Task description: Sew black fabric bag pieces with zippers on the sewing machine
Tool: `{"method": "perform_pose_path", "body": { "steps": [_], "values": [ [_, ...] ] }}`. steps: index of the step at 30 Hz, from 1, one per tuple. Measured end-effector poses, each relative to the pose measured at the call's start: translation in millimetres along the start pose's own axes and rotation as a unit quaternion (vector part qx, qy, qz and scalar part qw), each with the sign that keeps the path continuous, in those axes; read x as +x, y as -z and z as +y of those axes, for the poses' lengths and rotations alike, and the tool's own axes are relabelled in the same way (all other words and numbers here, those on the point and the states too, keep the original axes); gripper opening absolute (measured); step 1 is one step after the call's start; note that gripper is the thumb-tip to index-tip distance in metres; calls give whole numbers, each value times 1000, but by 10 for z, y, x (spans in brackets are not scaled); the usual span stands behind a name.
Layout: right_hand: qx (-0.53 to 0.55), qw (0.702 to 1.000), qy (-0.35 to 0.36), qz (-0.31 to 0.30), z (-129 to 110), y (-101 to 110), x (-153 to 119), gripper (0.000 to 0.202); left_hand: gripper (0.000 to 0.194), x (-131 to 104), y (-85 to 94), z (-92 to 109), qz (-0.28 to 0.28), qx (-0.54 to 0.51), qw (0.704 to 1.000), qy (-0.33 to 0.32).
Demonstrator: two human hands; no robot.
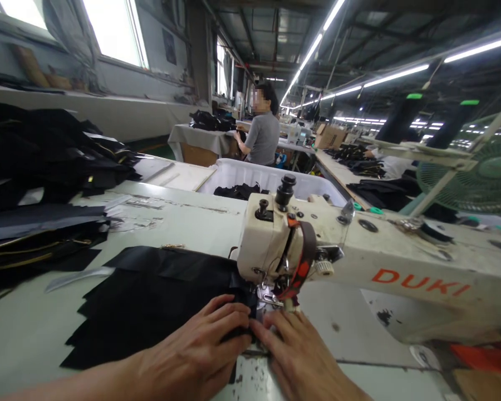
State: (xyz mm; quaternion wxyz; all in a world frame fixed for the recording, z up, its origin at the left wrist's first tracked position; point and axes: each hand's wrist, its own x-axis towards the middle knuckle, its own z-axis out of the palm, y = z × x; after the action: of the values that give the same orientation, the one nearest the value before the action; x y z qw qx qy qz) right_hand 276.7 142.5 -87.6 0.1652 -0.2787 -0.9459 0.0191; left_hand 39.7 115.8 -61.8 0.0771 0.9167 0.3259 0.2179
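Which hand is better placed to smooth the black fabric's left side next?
Probably your left hand: it lies over the black fabric, while your right hand sits farther right, just in front of the presser foot.

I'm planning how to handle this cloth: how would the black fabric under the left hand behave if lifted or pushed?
The black fabric would probably droop, since it looks thin and lies flat on the sewing table. Its faint sheen suggests it may slide fairly easily. The stepped left edge hints at several layers, which might shift apart.
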Motion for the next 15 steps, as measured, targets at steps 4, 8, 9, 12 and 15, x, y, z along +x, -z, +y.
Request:
{"method": "perform_pose_path", "body": {
  "steps": [4, 8, 9, 12, 15],
  "values": [
    [-66, 995, 38, 61, 74, -42, 69, 40, 30, 15, 30, -43, 5, -1, 1000, 5],
    [-72, 992, 36, 94, 118, -63, 155, 42, 32, 70, 18, -151, -6, -28, 1000, 1],
    [-65, 993, 29, 98, 127, -79, 168, 44, 32, 81, 14, -183, -12, -34, 999, 0],
    [-45, 993, 12, 113, 161, -157, 174, 53, 32, 101, -11, -286, -27, -43, 999, 0],
    [-56, 992, -1, 117, 192, -219, 152, 62, 34, 121, -45, -391, -34, -46, 998, -9]
  ]
}}
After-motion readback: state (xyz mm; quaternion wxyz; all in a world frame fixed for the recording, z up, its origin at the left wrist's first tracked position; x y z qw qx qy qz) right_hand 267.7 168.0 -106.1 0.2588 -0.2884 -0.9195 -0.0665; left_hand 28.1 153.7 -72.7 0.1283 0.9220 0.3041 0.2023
